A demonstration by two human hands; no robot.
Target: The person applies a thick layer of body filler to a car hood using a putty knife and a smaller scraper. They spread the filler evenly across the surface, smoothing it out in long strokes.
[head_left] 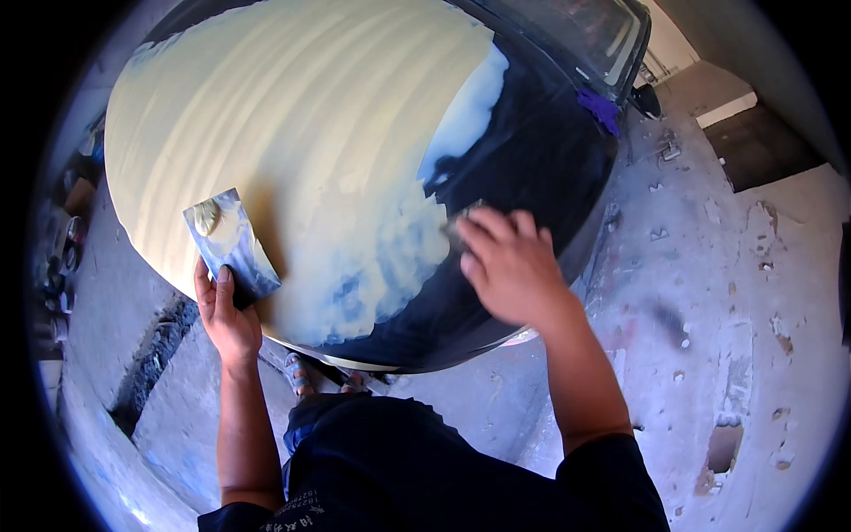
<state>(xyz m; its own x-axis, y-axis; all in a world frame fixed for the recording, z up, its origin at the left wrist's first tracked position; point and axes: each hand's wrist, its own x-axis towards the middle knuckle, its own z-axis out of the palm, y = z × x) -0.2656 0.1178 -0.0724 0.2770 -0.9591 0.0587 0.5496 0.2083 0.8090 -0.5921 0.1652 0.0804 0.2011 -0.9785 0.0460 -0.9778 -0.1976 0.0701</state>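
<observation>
Cream filler (pixel 292 133): spread in broad, curved streaks over most of the dark car bonnet (pixel 550 168); ragged along the right side, thinner and bluish toward the front edge.
Left hand (pixel 232 321): closed on a flat mixing board (pixel 241 248), thumb on top, fingers beneath; held tilted over the bonnet's left front.
Mixing board: smeared with pale paste; topped with a thick filler lump (pixel 206 217) near the upper left corner.
Right hand (pixel 514 266): fingers bent and narrowed on a thin-edged greyish tool (pixel 454 220), mostly hidden, exact kind impossible to tell; placed at the filler's right margin, beside bare dark bonnet.
Purple cloth (pixel 600 111): crumpled near the lower corner of the windscreen (pixel 567 35); close to the side mirror (pixel 646 101).
Sandals (pixel 297 372): just below the bonnet's front edge; on grey concrete floor (pixel 514 399).
</observation>
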